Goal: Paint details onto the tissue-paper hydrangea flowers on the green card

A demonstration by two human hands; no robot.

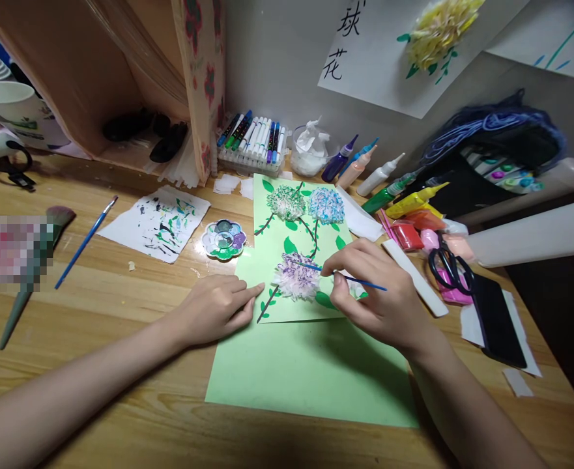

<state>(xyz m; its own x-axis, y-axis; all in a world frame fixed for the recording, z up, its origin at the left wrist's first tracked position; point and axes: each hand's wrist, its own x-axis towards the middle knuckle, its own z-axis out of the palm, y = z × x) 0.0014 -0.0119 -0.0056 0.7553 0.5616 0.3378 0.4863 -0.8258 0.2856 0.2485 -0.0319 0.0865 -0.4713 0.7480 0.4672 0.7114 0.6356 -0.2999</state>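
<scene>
My right hand [377, 296] pinches a thin blue paintbrush [359, 281], whose tip lies on a purple-white tissue flower [296, 279]. That flower sits on a green card [294, 244] with two more tissue flowers [287, 202] [326, 205] and painted stems and leaves. My left hand [215, 309] rests on the table with fingers curled, its fingertips pressing the card's left edge. A larger green sheet [306, 371] lies under the card.
A flower-shaped paint palette [224, 238], a paint-smeared paper [157, 221] and a second blue brush [85, 241] lie to the left. Markers [252, 137], paint bottles [365, 172], scissors [450, 267], a black phone [496, 319] and clay pieces crowd the back and right.
</scene>
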